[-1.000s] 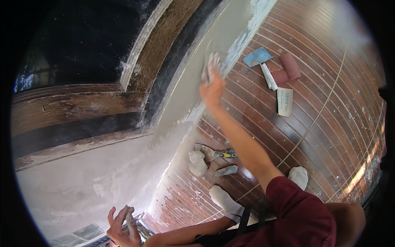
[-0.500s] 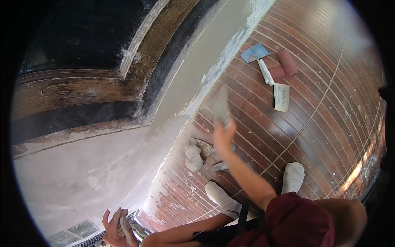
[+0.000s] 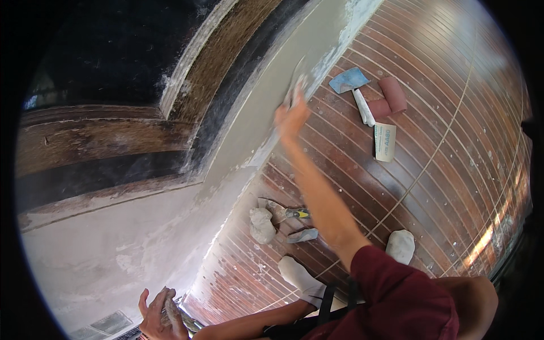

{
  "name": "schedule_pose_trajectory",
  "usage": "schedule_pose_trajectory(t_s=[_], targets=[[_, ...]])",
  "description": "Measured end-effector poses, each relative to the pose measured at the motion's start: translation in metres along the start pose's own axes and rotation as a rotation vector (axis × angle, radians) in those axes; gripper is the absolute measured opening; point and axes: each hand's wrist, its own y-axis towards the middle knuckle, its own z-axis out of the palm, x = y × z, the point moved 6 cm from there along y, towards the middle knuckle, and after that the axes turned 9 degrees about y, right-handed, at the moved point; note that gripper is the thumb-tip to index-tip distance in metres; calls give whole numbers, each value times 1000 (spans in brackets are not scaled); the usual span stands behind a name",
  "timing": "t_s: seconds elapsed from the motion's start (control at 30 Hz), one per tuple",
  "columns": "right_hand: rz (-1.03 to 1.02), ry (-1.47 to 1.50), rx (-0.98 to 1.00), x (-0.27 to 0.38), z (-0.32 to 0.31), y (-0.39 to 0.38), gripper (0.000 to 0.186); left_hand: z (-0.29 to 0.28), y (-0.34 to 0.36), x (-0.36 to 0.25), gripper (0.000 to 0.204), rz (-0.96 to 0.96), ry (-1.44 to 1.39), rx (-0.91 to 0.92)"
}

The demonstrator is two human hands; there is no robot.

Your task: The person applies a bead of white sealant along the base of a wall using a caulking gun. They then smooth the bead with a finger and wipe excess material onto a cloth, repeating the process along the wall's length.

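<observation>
Reddish-brown striped floor (image 3: 419,209) meets a grey plastered wall strip (image 3: 255,113). Against this strip, your right hand (image 3: 292,113) holds a thin flat tool (image 3: 298,72), with the fingers closed upon it. Your left hand (image 3: 158,318) is low at the left, its fingers partly curled; I cannot tell if it holds something. Near your right forearm lie a whitish lump (image 3: 262,225) and a yellow-and-black handle (image 3: 298,213); farther up, a reddish roll (image 3: 393,95) lies near a pale card (image 3: 385,143).
</observation>
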Motion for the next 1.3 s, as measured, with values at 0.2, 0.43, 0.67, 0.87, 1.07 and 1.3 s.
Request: schedule_pose_trajectory(t_s=[0.2, 0.43, 0.67, 0.87, 1.07, 1.3], targets=[[246, 103, 407, 44, 10, -260, 70, -3, 9, -22, 24, 20, 2, 4], [768, -96, 339, 35, -91, -220, 54, -18, 7, -26, 24, 43, -18, -46], [-419, -77, 7, 76, -37, 187, 61, -17, 1, -9, 23, 17, -43, -48], [-411, -155, 74, 72, 4, 127, 64, -17, -1, 3, 25, -29, -15, -79], [-394, -42, 472, 38, 22, -138, 62, -17, -4, -2, 26, -26, -6, -68], [-53, 198, 796, 58, -32, -306, 60, -36, -19, -5, 29, 0, 31, -133]])
